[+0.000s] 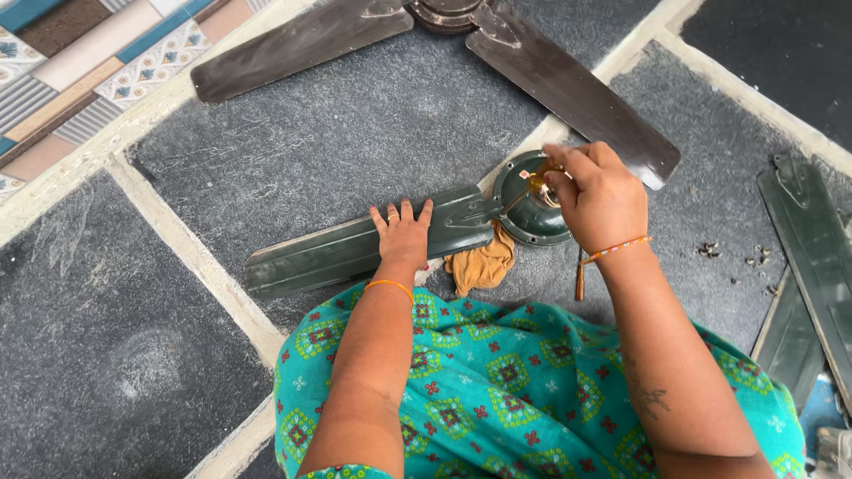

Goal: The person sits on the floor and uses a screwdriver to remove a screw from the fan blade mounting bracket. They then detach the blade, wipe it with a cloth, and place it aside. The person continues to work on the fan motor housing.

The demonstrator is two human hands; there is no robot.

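Observation:
A dark green fan blade (pixel 328 253) lies on the grey stone floor, its bracket joined to a round green fan motor housing (pixel 524 217). My left hand (pixel 404 232) presses flat on the blade near the bracket, fingers apart. My right hand (pixel 599 191) is closed around a small yellowish tool handle (pixel 540 184) held over the housing's top. An orange-brown cloth (pixel 481 264) is bunched under the housing's near edge.
A brown ceiling fan with two visible blades (pixel 568 84) lies at the top. More green blades (pixel 812 239) rest at the right, with small loose screws (pixel 710 250) beside them. Patterned tiles (pixel 80 53) fill the top left corner. My teal patterned clothing (pixel 515 381) covers the bottom.

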